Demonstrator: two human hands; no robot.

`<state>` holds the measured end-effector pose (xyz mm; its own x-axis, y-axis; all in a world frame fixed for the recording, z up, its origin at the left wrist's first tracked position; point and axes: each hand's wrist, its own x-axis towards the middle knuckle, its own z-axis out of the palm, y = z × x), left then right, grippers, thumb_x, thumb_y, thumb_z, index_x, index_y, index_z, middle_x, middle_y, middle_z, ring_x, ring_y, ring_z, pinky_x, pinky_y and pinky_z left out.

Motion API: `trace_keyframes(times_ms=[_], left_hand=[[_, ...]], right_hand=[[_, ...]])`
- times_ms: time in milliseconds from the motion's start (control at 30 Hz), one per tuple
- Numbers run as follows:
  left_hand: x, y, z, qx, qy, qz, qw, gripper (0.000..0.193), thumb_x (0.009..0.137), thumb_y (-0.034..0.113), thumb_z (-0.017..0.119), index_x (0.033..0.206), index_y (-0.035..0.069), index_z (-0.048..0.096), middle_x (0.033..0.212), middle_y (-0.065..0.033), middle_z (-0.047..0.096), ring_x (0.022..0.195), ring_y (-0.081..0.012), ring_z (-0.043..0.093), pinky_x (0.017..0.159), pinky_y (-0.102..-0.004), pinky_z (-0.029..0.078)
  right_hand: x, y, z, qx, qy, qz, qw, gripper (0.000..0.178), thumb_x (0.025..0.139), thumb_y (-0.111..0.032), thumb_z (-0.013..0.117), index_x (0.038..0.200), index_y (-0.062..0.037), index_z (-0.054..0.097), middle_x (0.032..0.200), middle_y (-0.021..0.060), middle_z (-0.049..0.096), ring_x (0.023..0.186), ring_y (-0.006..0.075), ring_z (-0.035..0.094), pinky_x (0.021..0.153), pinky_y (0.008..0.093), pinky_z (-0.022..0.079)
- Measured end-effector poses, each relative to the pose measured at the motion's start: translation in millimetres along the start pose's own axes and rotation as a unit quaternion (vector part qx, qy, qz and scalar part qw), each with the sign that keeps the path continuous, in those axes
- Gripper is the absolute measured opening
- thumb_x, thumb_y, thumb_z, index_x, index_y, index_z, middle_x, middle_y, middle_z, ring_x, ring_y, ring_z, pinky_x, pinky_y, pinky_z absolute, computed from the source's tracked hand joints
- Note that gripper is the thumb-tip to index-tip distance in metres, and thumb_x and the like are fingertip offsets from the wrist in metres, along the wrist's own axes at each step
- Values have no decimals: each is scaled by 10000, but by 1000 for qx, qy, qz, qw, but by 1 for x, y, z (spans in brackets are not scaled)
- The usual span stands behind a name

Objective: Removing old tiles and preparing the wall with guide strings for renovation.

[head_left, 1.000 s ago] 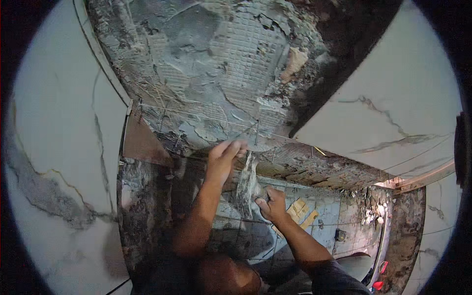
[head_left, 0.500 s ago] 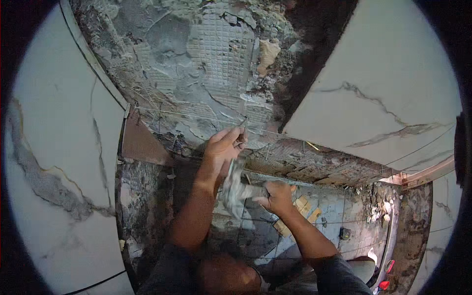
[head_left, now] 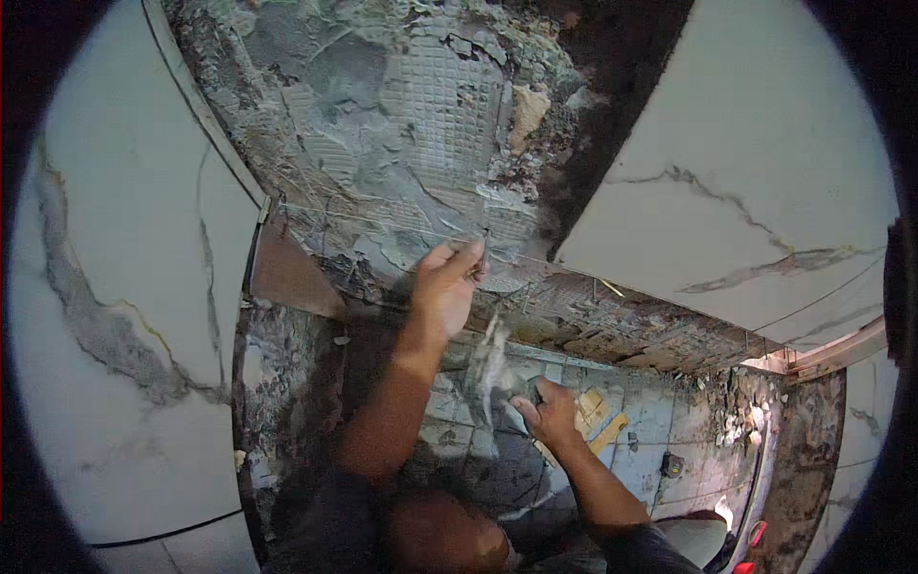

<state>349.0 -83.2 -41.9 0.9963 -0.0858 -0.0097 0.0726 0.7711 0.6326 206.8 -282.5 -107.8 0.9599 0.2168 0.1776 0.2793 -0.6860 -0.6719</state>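
The left hand (head_left: 448, 285) is raised to the bare grey mortar wall (head_left: 402, 124), fingers pinched on a thin taut string (head_left: 382, 222) stretched across it. The right hand (head_left: 550, 413), lower down, grips what seems to be one mortar-smeared steel trowel (head_left: 497, 368), blurred. Two white marble-veined tile panels (head_left: 765, 163) flank the wall.

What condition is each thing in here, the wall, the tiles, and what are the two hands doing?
Left hand: raised to the bare wall, fingers pinched on something thin.
Right hand: lower, closed on a mortar-caked tool.
Tool: coated in grey mortar, exact kind unclear.
Bare wall: stripped, rough, patchy grey mortar with grid marks.
Left marble tile: in place, intact.
Right marble tile: in place, intact.
Floor: littered with rubble.
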Motion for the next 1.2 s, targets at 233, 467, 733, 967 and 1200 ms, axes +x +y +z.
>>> trace_keyframes(times_ms=[233,467,733,967,1200], left_hand=[[5,-4,12,-6,5,17,1000,134,803,102,637,865,30,542,802,-54,572,740,-165,536,673,-309,425],[-11,7,-1,16,41,65,997,125,831,137,621,860,40,548,778,-27,541,714,-143,505,681,-290,400],[-59,29,-83,389,297,284,825,250,840,187,578,692,44,436,625,3,424,574,-93,403,594,-244,368],[-85,-18,-180,535,317,144,770,258,830,243,600,807,7,499,577,-69,480,549,-198,485,578,-379,417],[-53,-13,-257,504,272,174,801,212,869,198,554,937,0,527,732,-81,508,635,-214,496,667,-350,443]], right_hand=[[-22,10,-6,80,46,70,993,478,769,-425,637,635,-2,459,517,153,432,446,271,402,466,368,359],[-45,32,11,78,22,124,989,445,797,-367,594,622,3,420,506,81,363,477,160,367,462,326,312],[-106,95,47,-80,-62,191,976,464,764,-467,622,652,-26,528,532,141,485,487,301,482,505,390,399],[-132,75,36,-158,-158,271,936,521,768,-547,568,719,-29,588,687,195,604,692,392,598,614,449,468],[-141,81,56,-135,-221,265,929,545,767,-577,559,774,-34,599,723,193,619,718,388,605,639,455,476]])
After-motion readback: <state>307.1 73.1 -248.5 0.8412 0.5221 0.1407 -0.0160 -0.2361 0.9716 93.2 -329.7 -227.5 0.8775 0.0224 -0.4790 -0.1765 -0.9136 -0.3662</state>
